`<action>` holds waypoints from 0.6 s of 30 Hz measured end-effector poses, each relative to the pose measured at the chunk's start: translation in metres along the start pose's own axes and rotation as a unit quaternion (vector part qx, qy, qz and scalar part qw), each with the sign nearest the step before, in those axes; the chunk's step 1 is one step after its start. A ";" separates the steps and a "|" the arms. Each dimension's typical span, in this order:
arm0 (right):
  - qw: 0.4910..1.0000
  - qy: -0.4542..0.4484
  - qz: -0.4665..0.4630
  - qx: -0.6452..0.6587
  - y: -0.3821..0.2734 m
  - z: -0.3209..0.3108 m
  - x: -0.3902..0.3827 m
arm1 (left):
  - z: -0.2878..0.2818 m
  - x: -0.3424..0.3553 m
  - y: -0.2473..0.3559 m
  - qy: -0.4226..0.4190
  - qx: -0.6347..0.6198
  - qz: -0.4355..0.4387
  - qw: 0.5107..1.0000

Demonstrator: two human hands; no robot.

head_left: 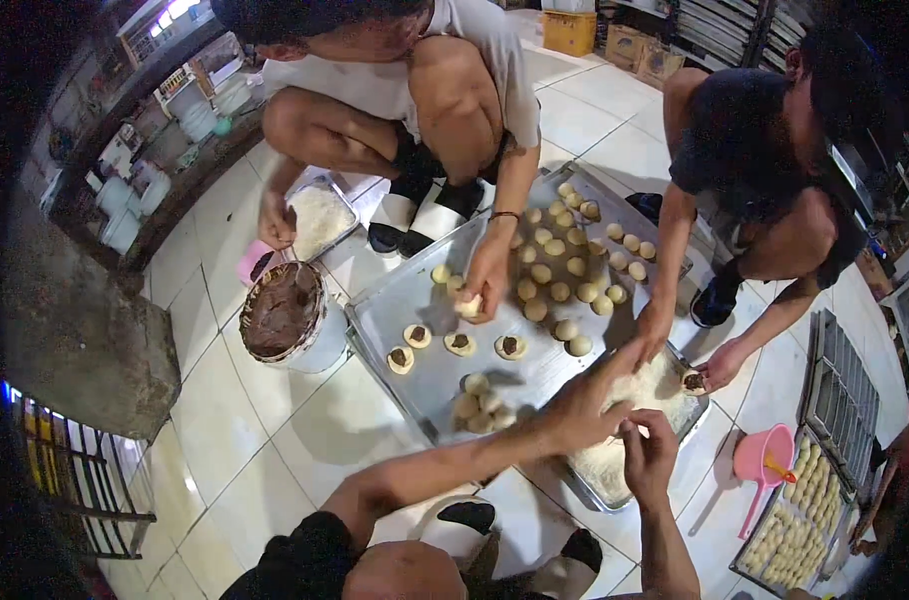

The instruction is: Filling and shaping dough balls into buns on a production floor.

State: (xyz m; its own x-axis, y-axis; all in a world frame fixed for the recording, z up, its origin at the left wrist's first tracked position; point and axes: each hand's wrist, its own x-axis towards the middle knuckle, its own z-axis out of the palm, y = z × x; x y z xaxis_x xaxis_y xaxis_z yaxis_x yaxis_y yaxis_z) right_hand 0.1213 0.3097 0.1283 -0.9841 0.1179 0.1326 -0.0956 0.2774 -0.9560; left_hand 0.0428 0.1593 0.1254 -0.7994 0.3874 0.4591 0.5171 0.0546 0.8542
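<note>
My left hand point(587, 408) reaches over the metal sheet pan point(380, 310) toward the tray of pale crumbs point(603, 474); it is blurred, its fingers unclear. My right hand point(647, 452) is pinched above the crumbs, its contents unclear. Several round dough balls point(537, 310) lie on the pan, with flattened dough discs point(511, 348) topped with dark filling. The co-worker across from me holds pale dough point(469, 306) over the pan. The co-worker at right holds a filled disc point(693, 381) by the tray's edge.
A bucket of brown paste point(283, 310) stands left of the pan, beside a second crumb tray point(318, 222). A pink dipper point(760, 455), trays of shaped dough point(795, 530) and racks point(840, 380) are at right. Dark railings point(85, 480) are at lower left.
</note>
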 end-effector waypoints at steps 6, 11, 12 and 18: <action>0.999 0.032 -0.004 0.002 0.003 -0.008 0.006 | -0.039 0.124 0.108 0.088 -0.034 0.222 0.970; 0.999 0.018 -0.018 0.038 0.007 -0.015 0.002 | 0.005 0.027 0.025 0.045 -0.011 0.063 0.997; 0.999 0.021 -0.031 0.024 0.007 -0.015 0.003 | 0.016 0.004 0.008 0.035 -0.007 0.006 0.999; 0.997 0.022 -0.035 0.058 -0.007 0.004 0.003 | 0.023 -0.036 -0.017 -0.016 -0.161 -0.228 0.960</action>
State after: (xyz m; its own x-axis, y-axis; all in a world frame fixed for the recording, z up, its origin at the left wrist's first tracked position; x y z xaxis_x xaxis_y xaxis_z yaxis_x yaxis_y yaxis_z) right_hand 0.1180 0.3046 0.1345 -0.9671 0.1453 0.2089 -0.1827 0.1749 -0.9675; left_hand 0.0698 0.1655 0.0885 -0.9080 0.4186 0.0166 -0.0099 -0.0610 0.9981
